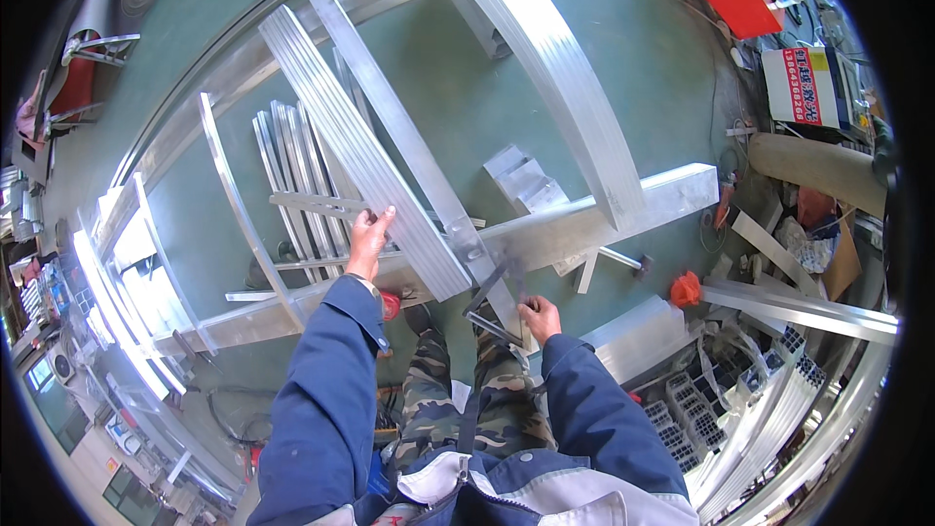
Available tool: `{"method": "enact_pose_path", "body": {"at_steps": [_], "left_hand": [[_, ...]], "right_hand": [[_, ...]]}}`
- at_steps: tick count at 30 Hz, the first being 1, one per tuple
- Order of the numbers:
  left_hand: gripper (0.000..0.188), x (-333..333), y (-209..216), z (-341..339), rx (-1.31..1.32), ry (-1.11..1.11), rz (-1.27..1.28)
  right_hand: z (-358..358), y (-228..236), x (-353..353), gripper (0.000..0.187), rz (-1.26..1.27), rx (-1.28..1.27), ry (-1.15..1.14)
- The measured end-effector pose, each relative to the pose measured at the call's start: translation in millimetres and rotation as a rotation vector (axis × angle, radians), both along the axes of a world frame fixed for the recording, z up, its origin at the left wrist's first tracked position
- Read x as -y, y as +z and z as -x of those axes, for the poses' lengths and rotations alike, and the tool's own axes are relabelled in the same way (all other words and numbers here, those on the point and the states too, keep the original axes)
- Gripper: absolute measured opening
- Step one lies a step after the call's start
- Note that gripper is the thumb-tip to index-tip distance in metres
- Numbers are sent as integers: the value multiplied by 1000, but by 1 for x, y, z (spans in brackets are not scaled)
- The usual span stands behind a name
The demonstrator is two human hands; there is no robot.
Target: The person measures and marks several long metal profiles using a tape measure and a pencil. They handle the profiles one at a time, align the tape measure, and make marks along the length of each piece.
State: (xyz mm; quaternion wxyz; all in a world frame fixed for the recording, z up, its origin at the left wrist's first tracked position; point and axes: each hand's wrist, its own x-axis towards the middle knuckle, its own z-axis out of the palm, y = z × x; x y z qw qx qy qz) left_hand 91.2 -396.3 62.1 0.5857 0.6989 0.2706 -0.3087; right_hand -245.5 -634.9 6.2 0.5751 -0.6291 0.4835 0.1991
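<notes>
Head view: left hand (368, 234) gripping ribbed aluminium profile (355, 146), long axis up-left; right hand (542, 317) around square (492, 297).

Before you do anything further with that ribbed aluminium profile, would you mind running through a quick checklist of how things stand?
1. Left hand grips the ribbed aluminium profile at its edge: ok.
2. Right hand holds the dark metal tool beside the profile's lower end: ok.
3. Profile's lower end rests on the long cross beam: ok.
4. What sort of tool it is, and whether it touches the profile: cannot tell.
5. Floor around the feet: not ok, loose offcuts and a hammer lie close by.
6. Gloves: not ok, both hands are bare on metal edges.
</notes>
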Motion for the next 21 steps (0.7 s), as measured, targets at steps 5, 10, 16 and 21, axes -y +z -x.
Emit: {"method": "enact_pose_path", "body": {"at_steps": [5, 10, 16, 21], "left_hand": [[45, -13, -25, 7, -29, 2, 50], [50, -11, -30, 5, -36, -21, 103], [67, -3, -27, -10, -27, 61, 115], [88, -5, -52, -36, 73, 160, 229]], "right_hand": [[-9, 15, 3, 29, 158, -44, 298], [-26, 37, -2, 30, 303, -51, 432], [-31, 41, 6, 42, 286, 39, 446], [-36, 44, 8, 54, 241, 53, 449]]}}
